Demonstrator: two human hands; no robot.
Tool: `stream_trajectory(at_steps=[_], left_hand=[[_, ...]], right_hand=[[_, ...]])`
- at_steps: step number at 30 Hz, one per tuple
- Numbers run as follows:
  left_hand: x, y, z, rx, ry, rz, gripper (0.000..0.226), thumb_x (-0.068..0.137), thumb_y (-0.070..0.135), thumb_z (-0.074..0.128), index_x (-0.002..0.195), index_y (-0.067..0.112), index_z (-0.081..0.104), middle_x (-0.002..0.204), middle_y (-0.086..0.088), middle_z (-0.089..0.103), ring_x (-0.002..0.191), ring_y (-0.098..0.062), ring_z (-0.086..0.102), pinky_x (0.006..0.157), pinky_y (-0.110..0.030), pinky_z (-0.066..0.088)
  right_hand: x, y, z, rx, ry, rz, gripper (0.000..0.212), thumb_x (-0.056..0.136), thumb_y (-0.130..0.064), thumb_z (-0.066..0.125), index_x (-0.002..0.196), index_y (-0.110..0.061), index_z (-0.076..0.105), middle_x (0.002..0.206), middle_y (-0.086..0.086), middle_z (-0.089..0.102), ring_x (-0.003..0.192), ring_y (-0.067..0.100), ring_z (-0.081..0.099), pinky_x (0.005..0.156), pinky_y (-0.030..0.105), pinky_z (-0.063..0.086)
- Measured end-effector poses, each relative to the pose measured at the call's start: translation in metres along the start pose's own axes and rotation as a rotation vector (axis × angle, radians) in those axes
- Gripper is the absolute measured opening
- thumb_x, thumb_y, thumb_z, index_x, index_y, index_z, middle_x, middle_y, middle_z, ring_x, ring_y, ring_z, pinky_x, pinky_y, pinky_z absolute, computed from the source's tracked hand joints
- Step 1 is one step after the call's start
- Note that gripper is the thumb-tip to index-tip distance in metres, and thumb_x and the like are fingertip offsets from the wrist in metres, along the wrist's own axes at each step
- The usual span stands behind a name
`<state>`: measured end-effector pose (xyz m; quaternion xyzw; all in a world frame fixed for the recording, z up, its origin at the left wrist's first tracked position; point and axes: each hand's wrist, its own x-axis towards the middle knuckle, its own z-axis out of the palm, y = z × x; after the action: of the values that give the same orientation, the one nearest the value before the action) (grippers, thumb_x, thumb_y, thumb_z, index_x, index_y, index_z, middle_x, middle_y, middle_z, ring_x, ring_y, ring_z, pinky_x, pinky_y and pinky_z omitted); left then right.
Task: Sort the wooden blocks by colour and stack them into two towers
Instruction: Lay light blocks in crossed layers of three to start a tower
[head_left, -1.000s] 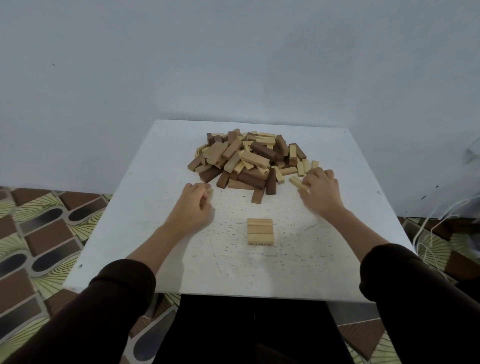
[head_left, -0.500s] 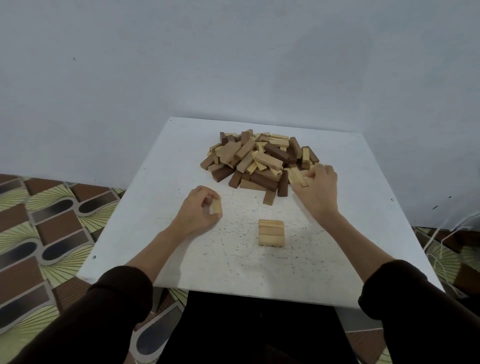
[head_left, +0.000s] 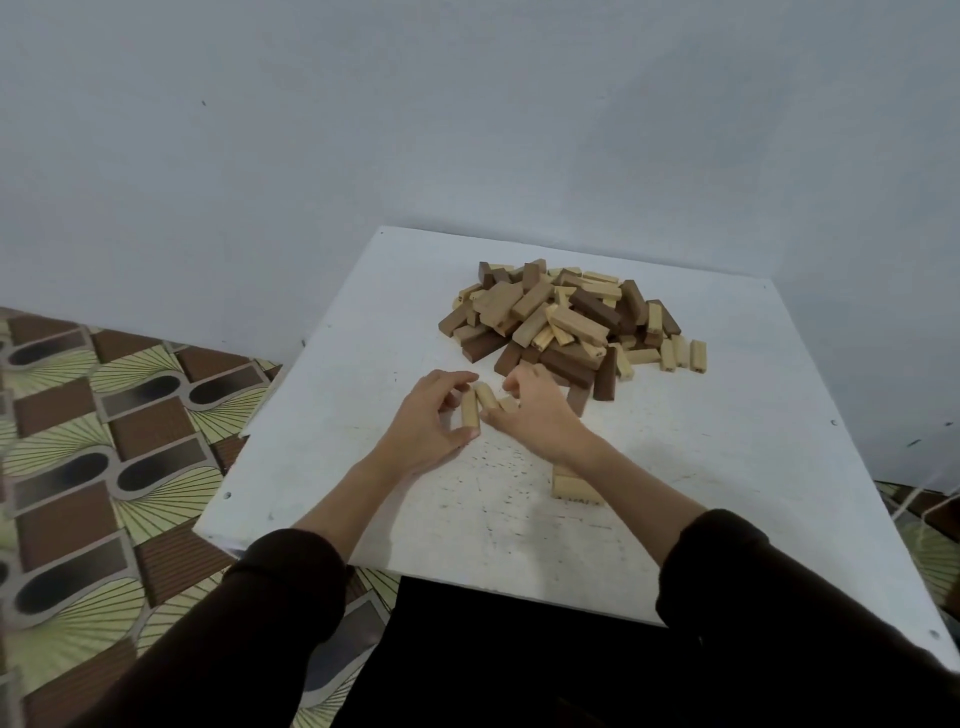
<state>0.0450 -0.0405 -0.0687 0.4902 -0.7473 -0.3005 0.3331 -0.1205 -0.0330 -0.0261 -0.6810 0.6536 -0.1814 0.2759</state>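
A heap of light and dark wooden blocks (head_left: 563, 322) lies on the far half of the white table (head_left: 337, 364). In front of the heap my two hands meet. My left hand (head_left: 423, 423) pinches a light block (head_left: 470, 413) between thumb and fingers. My right hand (head_left: 540, 413) holds two more light blocks (head_left: 488, 395) beside it, one mostly hidden in the fingers. A flat row of light blocks (head_left: 574, 486) lies near the table's middle, partly hidden under my right forearm.
A few loose light blocks (head_left: 680, 356) lie at the heap's right edge. A pale wall rises right behind the table. Patterned floor tiles (head_left: 104, 441) show to the left, and cables (head_left: 930, 499) hang off the table's right side.
My right hand left the heap's right side and came left with light blocks to meet my left hand. The left hand's block now stands out lengthwise. The camera swung left.
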Motion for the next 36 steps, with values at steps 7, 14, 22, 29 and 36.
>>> stream_trajectory(at_steps=[7,14,22,29,36], left_hand=[[0.001,-0.004,0.002,0.102,-0.072,0.063,0.044,0.076,0.005,0.074,0.117,0.019,0.066,0.129,0.002,0.054,0.110,-0.012,0.042,0.092,-0.002,0.024],[0.005,-0.001,0.001,0.015,-0.097,0.003,0.033,0.071,0.011,0.081,0.102,0.017,0.070,0.126,0.005,0.060,0.107,-0.009,0.048,0.088,-0.007,0.030],[0.003,-0.001,0.001,-0.068,-0.086,-0.065,0.052,0.069,0.012,0.083,0.115,0.022,0.060,0.109,0.002,0.060,0.089,-0.005,0.051,0.076,-0.003,0.035],[0.004,0.002,0.001,-0.095,-0.096,-0.069,0.070,0.068,0.012,0.083,0.127,0.022,0.049,0.111,0.008,0.060,0.087,-0.015,0.054,0.086,-0.028,0.048],[0.004,0.005,0.000,-0.131,-0.098,-0.087,0.072,0.065,0.009,0.084,0.125,0.030,0.049,0.108,0.007,0.062,0.087,-0.016,0.055,0.087,-0.031,0.048]], right_hand=[[0.001,0.012,-0.017,-0.011,-0.216,-0.107,0.073,0.072,-0.012,0.078,0.135,-0.011,0.042,0.128,0.001,0.041,0.102,0.006,0.041,0.069,0.012,0.036],[0.007,0.019,-0.011,0.108,-0.168,-0.136,0.068,0.073,-0.013,0.079,0.132,-0.016,0.046,0.123,-0.002,0.047,0.082,0.002,0.046,0.061,0.007,0.039],[0.009,0.018,-0.008,0.120,-0.172,-0.183,0.067,0.071,-0.008,0.079,0.130,-0.015,0.048,0.115,-0.003,0.047,0.077,-0.004,0.045,0.062,0.000,0.037],[0.010,0.018,-0.009,0.092,-0.181,-0.212,0.072,0.070,-0.006,0.079,0.133,-0.013,0.046,0.114,-0.003,0.047,0.078,-0.006,0.044,0.062,-0.001,0.036],[0.010,0.016,-0.009,0.073,-0.177,-0.213,0.072,0.069,-0.008,0.080,0.133,-0.013,0.046,0.112,-0.005,0.046,0.076,-0.004,0.044,0.061,0.000,0.036]])
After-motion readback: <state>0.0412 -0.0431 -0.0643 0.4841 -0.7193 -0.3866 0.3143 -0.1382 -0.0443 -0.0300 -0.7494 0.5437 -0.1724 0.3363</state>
